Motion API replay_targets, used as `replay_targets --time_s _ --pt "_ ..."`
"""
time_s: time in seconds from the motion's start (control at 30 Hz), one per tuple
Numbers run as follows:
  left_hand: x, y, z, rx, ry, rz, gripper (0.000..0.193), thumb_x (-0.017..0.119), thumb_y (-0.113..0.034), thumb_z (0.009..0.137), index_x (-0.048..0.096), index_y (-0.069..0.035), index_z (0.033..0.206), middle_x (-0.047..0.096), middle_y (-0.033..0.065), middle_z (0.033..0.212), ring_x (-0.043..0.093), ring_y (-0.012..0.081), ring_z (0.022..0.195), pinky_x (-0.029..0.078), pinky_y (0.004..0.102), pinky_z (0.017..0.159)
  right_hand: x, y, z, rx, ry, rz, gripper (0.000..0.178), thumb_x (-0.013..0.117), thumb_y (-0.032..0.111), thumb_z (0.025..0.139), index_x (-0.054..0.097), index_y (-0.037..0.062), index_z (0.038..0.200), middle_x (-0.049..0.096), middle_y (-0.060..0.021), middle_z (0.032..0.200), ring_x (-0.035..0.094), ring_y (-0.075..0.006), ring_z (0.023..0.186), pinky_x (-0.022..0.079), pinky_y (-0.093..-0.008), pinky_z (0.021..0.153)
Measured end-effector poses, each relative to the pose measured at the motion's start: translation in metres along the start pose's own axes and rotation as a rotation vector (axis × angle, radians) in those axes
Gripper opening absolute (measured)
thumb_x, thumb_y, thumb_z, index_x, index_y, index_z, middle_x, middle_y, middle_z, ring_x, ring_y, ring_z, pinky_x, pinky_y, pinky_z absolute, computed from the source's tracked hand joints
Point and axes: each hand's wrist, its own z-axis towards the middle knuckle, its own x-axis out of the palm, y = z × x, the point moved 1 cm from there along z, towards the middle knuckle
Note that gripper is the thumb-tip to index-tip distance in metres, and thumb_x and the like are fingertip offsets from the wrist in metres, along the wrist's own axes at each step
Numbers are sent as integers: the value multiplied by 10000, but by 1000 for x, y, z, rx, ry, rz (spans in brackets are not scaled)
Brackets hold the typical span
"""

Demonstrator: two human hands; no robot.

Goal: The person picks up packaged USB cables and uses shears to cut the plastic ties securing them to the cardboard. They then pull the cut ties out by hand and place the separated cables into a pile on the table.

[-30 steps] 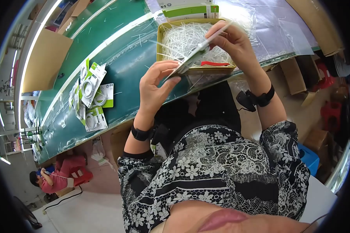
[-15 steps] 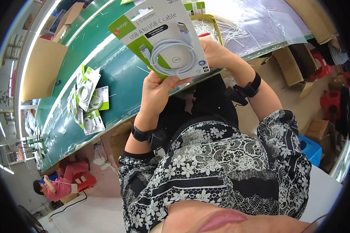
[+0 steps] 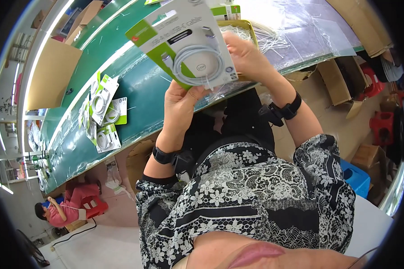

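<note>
The left hand (image 3: 179, 105) is pinching the bottom edge of the card (image 3: 187, 43), with the thumb in front. Holding it so low is probably leaving the front easy to see. The card is tilting up over the surface (image 3: 146, 103), and the cable (image 3: 177, 67) is sitting on its front in a round coil. A thin white tie (image 3: 208, 84) is poking out at the bottom, likely holding the coil on. The right hand (image 3: 247, 56) is bending its fingers beside the card's right edge; some are hiding, so I cannot tell if it is gripping anything.

On the left, more packs (image 3: 104, 110) are lying in a heap, perhaps to leave the hands room. Past the right hand, a yellow tray (image 3: 255, 36) is holding white strips (image 3: 239, 32), likely for easy reach. Far off, another person (image 3: 63, 211) is sitting on a red stool (image 3: 95, 206).
</note>
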Motion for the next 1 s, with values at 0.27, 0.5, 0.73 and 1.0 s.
replay_targets --time_s 0.27,0.5,0.73,1.0 --pt "7 -11 7 489 -145 795 240 556 57 877 623 -7 1098 604 123 1000 612 255 997 496 389 923 23 33 -29 329 -69 -167 312 627 151 889 587 36 1176 637 -96 1113 620 -177 994 505 -287 830" --pt "8 -15 -1 909 -74 1003 301 628 61 781 693 -53 1052 559 103 1043 614 310 1013 505 395 934 48 34 -66 594 -348 1506 475 577 235 944 417 64 1358 587 -98 1238 583 -235 1140 507 -295 912" --pt "10 -7 -4 1005 11 1062 381 728 -18 706 707 -146 1064 532 81 1055 598 333 1101 525 379 924 49 30 -89 697 -318 1459 494 538 255 967 351 57 1380 557 -116 1270 601 -254 1113 524 -292 895" --pt "16 -10 -7 1073 0 1118 397 740 -50 676 708 -163 1055 550 66 1032 621 329 1057 551 374 882 29 16 -81 660 -247 1478 453 542 234 967 381 48 1348 574 -117 1237 616 -241 1082 530 -285 873"
